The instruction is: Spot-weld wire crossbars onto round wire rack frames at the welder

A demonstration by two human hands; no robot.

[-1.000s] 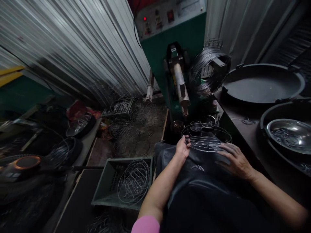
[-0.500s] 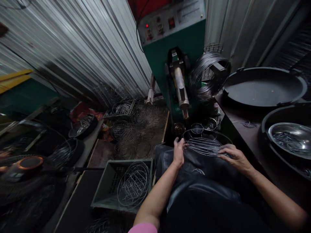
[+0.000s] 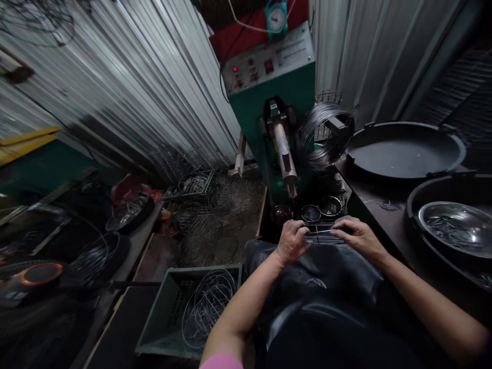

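Observation:
My left hand point(image 3: 292, 241) and my right hand point(image 3: 357, 234) face each other above the dark apron on my lap. Between them lies a wire rack point(image 3: 323, 239) with thin parallel wires, seen at a shallow angle. Left fingers and thumb are closed at its left side; the right ones pinch near its right side. A light-coloured wire crosses the rack between my fingertips, and I cannot tell whether it is loose. Just beyond, the metal arm point(image 3: 285, 154) of a green machine point(image 3: 249, 123) points down. Small bowls point(image 3: 310, 212) of metal pieces sit beneath it.
On the left, a green crate point(image 3: 172, 312) holds round wire pieces. A wire coil point(image 3: 323, 133) hangs right of the machine arm. Large black pans point(image 3: 403, 154) stand on the right bench, one containing a steel bowl point(image 3: 430, 215) of short wires. Wire racks cover the floor ahead.
My hands have come closer together on the wire rack. The rack has tilted flatter, and a light wire now shows between my fingertips. The camera view has tipped upward slightly.

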